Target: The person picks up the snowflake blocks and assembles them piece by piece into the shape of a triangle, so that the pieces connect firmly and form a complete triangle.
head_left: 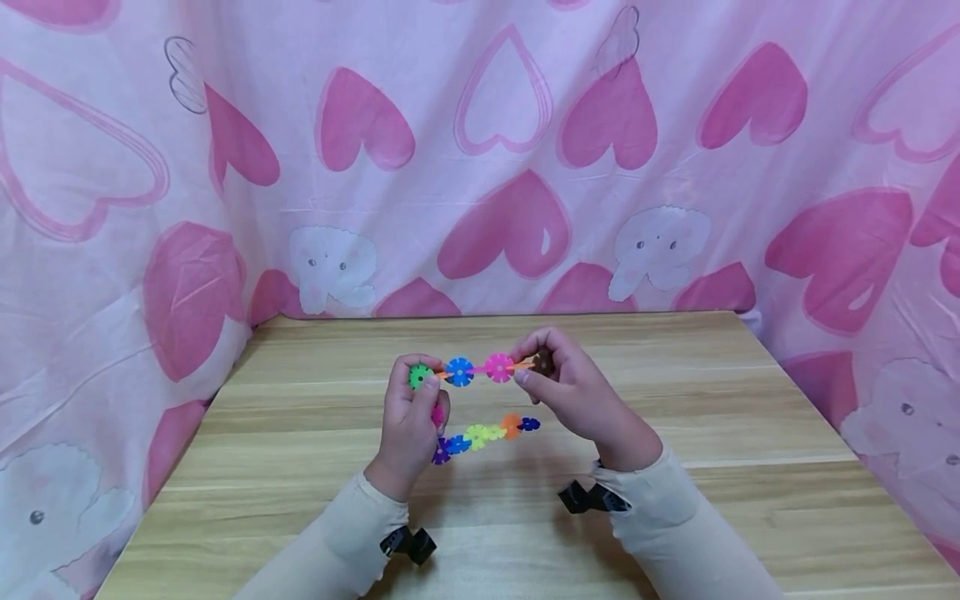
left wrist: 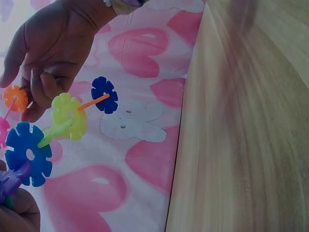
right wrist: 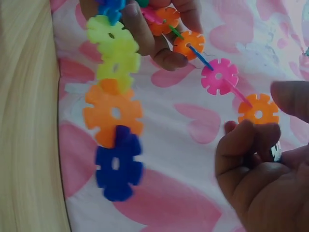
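Observation:
A chain of colourful notched snowflake discs hangs between two hands above the table. My left hand (head_left: 405,412) pinches it at a green disc (head_left: 421,377), thumb in front. From there a blue disc (head_left: 459,372) and a pink disc (head_left: 498,367) run across to my right hand (head_left: 573,387). Its thumb and fingers hold the chain's upper end, at a brown disc (head_left: 543,362); an orange disc (right wrist: 258,110) shows by those fingertips in the right wrist view. Below the left hand the chain bends back through yellow discs (head_left: 476,436) to a loose dark blue disc (head_left: 529,424).
The wood-grain table (head_left: 300,467) lies beneath both hands. A pink curtain (head_left: 420,192) with hearts and white animal figures stands around its back and sides. Black wrist mounts (head_left: 408,546) sit on the light sleeves (head_left: 675,508).

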`<state>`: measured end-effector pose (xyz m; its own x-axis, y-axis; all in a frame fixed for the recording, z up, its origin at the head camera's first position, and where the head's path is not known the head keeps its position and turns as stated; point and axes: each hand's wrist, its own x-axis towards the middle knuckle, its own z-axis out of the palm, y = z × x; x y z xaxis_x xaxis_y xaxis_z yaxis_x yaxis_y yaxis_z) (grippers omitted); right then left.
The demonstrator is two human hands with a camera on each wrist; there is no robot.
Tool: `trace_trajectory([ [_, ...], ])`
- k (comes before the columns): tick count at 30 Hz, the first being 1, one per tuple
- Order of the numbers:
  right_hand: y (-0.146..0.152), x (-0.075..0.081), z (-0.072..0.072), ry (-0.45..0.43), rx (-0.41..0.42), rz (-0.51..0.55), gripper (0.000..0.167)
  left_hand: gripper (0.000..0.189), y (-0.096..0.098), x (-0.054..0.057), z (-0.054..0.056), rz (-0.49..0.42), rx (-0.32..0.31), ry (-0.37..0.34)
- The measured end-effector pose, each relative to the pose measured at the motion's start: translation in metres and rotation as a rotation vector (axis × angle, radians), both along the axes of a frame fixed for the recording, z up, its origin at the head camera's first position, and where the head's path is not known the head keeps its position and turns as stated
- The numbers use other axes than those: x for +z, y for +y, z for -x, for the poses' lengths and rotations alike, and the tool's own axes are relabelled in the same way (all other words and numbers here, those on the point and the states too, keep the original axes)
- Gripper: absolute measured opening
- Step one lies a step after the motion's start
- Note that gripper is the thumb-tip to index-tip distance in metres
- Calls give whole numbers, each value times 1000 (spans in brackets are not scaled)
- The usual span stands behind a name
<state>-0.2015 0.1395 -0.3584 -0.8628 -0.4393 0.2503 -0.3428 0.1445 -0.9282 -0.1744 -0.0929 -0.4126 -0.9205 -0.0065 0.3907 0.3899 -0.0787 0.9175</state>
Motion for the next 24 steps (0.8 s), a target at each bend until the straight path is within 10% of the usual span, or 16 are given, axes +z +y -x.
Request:
trace_trajectory([
  [24, 2, 6, -3, 28, -103, -158, 17, 18, -1, -3, 0, 143, -33, 140],
])
